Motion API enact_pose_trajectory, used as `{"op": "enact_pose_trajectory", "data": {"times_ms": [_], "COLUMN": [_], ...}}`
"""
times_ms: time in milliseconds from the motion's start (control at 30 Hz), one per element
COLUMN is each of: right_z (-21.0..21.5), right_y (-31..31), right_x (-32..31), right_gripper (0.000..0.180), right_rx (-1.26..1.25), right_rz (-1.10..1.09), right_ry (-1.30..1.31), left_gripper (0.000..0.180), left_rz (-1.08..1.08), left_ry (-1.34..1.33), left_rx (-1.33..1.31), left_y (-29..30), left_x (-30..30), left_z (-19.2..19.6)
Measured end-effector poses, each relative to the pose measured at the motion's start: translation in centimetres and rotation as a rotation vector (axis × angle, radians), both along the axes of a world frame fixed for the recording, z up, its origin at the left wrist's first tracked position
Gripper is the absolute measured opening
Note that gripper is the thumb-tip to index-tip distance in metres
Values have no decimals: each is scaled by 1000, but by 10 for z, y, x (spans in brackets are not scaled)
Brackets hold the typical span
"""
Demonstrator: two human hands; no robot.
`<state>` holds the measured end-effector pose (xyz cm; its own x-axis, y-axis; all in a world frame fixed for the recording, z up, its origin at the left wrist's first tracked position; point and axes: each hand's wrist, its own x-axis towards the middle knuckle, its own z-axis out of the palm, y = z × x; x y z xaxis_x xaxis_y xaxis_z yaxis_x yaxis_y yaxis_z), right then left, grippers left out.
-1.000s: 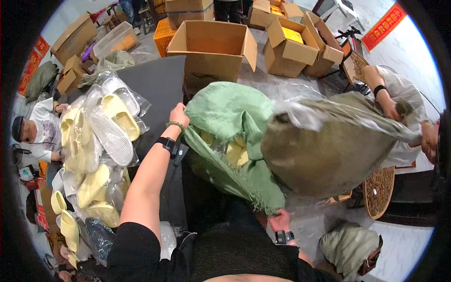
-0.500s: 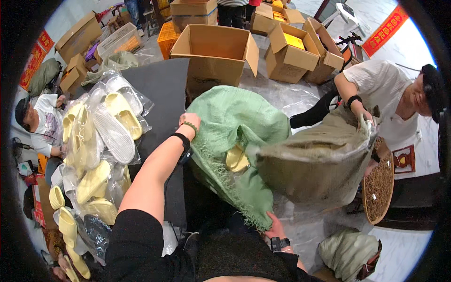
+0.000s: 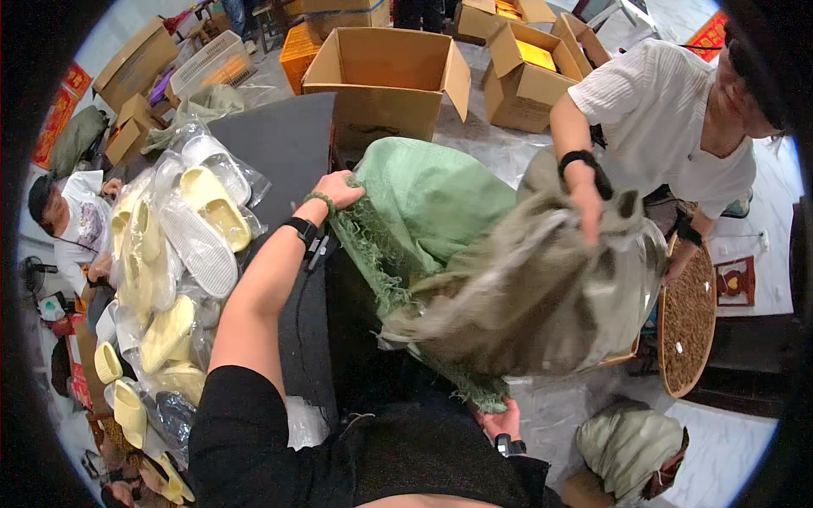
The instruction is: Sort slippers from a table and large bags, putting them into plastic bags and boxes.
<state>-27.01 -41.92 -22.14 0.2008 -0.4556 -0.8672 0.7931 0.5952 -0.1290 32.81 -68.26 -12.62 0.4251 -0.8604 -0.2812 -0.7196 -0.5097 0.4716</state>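
A green woven sack (image 3: 432, 195) hangs in front of me with its frayed mouth held wide. My left hand (image 3: 340, 190) is closed on its far left rim. Near my body, my right hand (image 3: 500, 419) grips the lower frayed edge. A co-worker on the right holds a brownish-grey woven sack (image 3: 542, 288), blurred by motion, tilted with its end over the green sack's mouth. That sack hides what lies inside the green one. Left of my forearm, cream and white slippers (image 3: 212, 203), many in clear plastic bags, are heaped on the dark table (image 3: 292, 135).
An open cardboard box (image 3: 385, 72) stands beyond the green sack, with another box (image 3: 525, 85) holding yellow items to its right. A round woven tray (image 3: 684, 330) leans at the right. Another grey-green sack (image 3: 631, 444) sits at lower right. A second person is beyond the slippers.
The co-worker has leaned in and swung the brownish-grey sack leftward over the green sack's mouth, covering the cream slipper seen inside. My hands keep their hold, the left slightly higher.
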Motion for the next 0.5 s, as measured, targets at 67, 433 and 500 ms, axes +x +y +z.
{"op": "enact_pose_trajectory", "data": {"times_ms": [67, 433, 500], "right_z": [9, -22, -5], "right_y": [-8, -10, -15], "right_x": [7, -12, -5], "right_gripper": [41, 53, 51], "right_rx": [27, 111, 74], "right_rz": [46, 121, 111], "right_ry": [-29, 47, -79], "left_gripper": [48, 19, 26], "left_rz": [-172, -82, 464], "left_ry": [-43, -335, 360], "left_rx": [102, -396, -313], "left_y": [2, 2, -32], "left_x": [10, 14, -1], "left_z": [14, -1, 13]}}
